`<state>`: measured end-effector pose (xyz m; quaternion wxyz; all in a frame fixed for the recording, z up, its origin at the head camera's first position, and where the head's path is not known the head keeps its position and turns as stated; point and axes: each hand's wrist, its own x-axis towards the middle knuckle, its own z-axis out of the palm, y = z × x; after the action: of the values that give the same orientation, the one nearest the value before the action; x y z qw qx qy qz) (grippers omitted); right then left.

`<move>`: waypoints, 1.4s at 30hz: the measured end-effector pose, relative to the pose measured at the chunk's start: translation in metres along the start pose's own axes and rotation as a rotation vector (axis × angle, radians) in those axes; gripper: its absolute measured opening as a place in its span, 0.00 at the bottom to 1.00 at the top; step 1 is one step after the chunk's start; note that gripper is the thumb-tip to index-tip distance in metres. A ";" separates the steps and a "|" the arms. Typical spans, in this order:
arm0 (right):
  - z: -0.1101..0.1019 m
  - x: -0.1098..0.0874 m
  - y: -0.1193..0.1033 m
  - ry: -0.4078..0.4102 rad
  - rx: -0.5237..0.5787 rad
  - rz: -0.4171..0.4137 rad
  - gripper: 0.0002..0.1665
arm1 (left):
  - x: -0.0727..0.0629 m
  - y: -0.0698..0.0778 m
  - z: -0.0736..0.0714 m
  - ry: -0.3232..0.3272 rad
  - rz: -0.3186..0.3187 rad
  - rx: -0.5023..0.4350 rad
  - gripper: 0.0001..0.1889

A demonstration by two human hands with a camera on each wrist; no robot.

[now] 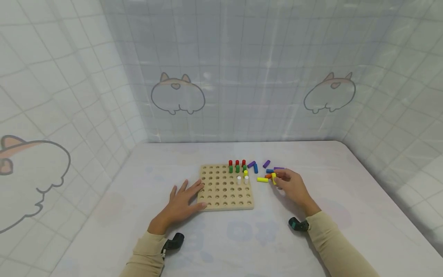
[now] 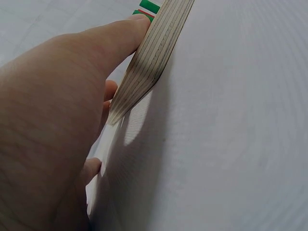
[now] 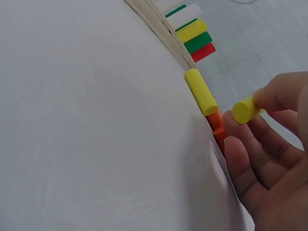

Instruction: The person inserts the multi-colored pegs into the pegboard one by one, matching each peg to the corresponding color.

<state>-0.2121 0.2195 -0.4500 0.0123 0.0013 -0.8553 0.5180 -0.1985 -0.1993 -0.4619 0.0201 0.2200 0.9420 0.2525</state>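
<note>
A pale wooden pegboard with rows of round holes lies flat on the table. My left hand rests at its left side with fingers spread, the thumb on the near left corner. In the left wrist view that thumb touches the layered board edge. Between thumb and finger, my right hand pinches a yellow peg, right of the board. Upright in the board stand three red pegs, three green pegs, a yellow peg and two white pegs, all toward the far right.
Loose pegs lie right of the board: a yellow one, blue ones, purple ones and orange ones, the last partly behind my right fingers. A white cloth covers the table; a tiled-pattern curtain hangs behind.
</note>
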 end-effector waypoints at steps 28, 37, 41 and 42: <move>0.016 0.022 -0.028 -0.004 0.243 0.060 0.20 | 0.002 -0.002 0.002 -0.023 -0.015 0.009 0.42; 0.023 0.026 -0.040 -0.030 0.302 0.076 0.21 | 0.000 0.000 0.001 -0.027 -0.020 0.000 0.42; 0.027 0.028 -0.042 -0.043 0.327 0.075 0.22 | 0.000 0.001 0.000 -0.029 -0.020 0.000 0.41; 0.028 0.029 -0.043 -0.043 0.337 0.078 0.22 | 0.000 0.001 0.000 -0.029 -0.019 0.001 0.41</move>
<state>-0.2410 0.1756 -0.4244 -0.0266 -0.0186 -0.7560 0.6538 -0.1983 -0.1983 -0.4610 0.0359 0.2146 0.9439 0.2486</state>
